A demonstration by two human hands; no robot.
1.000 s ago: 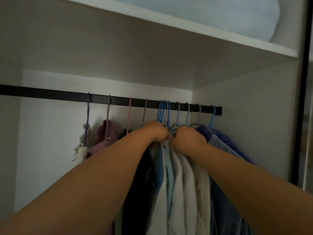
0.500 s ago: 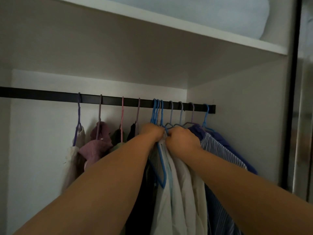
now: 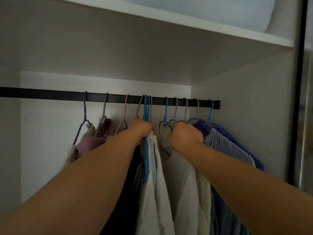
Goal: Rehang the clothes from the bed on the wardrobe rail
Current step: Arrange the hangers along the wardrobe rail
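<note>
Your wardrobe [image 3: 245, 126] holds a black rail [image 3: 50, 95] running under a white shelf [image 3: 203, 29], and on that shelf lies a pale blue bundle of bedding [image 3: 220, 11]. On the rail hang about a dozen hangers with clothes: at the left a purple hanger [image 3: 84, 116] with a cream garment [image 3: 88, 133], then a mauve knit [image 3: 101, 134], a pink hanger [image 3: 125, 112], and a tight cluster of blue hangers [image 3: 147, 107]. To the right hang a striped shirt [image 3: 228, 150] and a dark blue shirt [image 3: 237, 141] close to the side wall.

Your left hand [image 3: 141, 128] is clenched round the necks of the blue cluster, with a pale shirt [image 3: 152, 175] hanging below it. Your right hand [image 3: 185, 135] is clenched round the next group of hangers, above a cream shirt [image 3: 183, 175]. How many hangers each fist takes in is hard to tell, since the fingers are hidden behind the knuckles.

Half a second ago your fists were touching over one packed bunch. Now they sit apart, with bare rail showing between the blue cluster and the light blue hanger [image 3: 166, 109] at the right. The camera has also swung a little, so the rail's end sits further right.
</note>
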